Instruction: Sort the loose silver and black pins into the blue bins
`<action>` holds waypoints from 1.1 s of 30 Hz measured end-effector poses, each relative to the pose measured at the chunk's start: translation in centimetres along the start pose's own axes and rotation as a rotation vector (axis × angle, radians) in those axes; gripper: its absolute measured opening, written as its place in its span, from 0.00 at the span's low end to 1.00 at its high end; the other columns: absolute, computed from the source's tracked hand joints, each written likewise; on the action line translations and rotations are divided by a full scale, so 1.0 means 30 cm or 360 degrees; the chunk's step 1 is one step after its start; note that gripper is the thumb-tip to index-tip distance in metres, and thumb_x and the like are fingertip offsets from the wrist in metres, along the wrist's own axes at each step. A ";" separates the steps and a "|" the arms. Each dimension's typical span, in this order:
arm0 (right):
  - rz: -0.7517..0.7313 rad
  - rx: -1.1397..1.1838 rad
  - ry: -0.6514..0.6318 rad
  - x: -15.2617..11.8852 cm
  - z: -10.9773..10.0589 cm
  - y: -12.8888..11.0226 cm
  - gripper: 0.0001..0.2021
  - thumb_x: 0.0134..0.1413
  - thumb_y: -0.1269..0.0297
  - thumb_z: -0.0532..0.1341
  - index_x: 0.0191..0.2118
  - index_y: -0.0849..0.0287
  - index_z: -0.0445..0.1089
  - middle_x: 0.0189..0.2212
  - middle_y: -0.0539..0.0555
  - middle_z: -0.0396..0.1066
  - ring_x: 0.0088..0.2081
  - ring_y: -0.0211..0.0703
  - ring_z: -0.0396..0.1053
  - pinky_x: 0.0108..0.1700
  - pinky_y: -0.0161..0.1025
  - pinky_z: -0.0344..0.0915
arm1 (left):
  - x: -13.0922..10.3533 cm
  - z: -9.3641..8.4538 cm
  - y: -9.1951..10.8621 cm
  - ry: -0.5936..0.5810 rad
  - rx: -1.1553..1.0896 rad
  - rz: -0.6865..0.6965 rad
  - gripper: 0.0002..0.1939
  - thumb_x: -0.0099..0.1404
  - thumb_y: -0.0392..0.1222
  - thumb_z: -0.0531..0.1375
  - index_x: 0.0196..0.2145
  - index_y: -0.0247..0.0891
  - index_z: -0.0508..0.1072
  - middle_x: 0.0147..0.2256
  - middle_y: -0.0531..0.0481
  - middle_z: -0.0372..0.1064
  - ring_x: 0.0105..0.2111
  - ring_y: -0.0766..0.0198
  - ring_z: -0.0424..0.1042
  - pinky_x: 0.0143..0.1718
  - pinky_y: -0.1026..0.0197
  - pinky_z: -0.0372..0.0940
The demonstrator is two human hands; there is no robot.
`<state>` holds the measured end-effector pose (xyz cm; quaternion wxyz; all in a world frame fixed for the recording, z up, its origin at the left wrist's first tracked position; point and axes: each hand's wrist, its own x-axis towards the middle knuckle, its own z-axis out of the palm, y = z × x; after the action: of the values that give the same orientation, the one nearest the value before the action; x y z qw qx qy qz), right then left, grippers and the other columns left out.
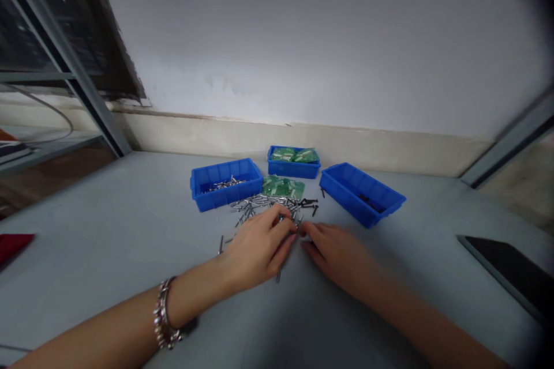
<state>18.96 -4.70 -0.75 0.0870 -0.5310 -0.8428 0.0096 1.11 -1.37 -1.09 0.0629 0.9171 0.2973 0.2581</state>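
Metallic screws (pixel 255 203), bare hands (pixel 262 245), ribbed blue bins (pixel 361 193)

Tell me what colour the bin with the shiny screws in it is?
The left bin is blue; the head view shows it.

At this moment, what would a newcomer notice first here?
Two bare hands, left and right, meet at a loose pile of silver metal screws on the grey table. Behind stand three blue plastic bins, left, middle and right.
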 end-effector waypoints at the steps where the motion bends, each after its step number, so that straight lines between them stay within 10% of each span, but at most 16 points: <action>1: 0.0007 -0.0025 0.0025 0.000 0.002 0.001 0.07 0.55 0.74 0.50 0.38 0.60 0.63 0.32 0.56 0.72 0.34 0.45 0.70 0.34 0.39 0.63 | 0.000 -0.001 0.000 0.0002 -0.0004 0.0004 0.08 0.65 0.38 0.47 0.38 0.37 0.64 0.41 0.46 0.58 0.34 0.62 0.65 0.34 0.57 0.65; 21: -0.0058 -0.0286 0.0230 0.001 0.046 0.019 0.11 0.50 0.78 0.51 0.37 0.61 0.65 0.24 0.53 0.70 0.27 0.44 0.69 0.28 0.38 0.60 | 0.000 -0.004 0.002 0.0023 -0.0050 0.0011 0.09 0.65 0.37 0.47 0.40 0.37 0.64 0.41 0.45 0.59 0.35 0.62 0.65 0.36 0.57 0.65; 33: -0.0147 0.0458 0.0522 -0.006 -0.003 0.010 0.08 0.54 0.73 0.49 0.39 0.57 0.59 0.21 0.47 0.64 0.21 0.36 0.61 0.25 0.33 0.56 | 0.005 0.003 -0.007 -0.0046 -0.0029 -0.0099 0.13 0.65 0.38 0.48 0.48 0.37 0.60 0.46 0.43 0.58 0.41 0.57 0.64 0.41 0.52 0.65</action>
<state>19.31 -4.73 -0.72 0.2982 -0.4685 -0.8307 0.0392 1.17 -1.10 -1.15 0.0836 0.9104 0.3223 0.2455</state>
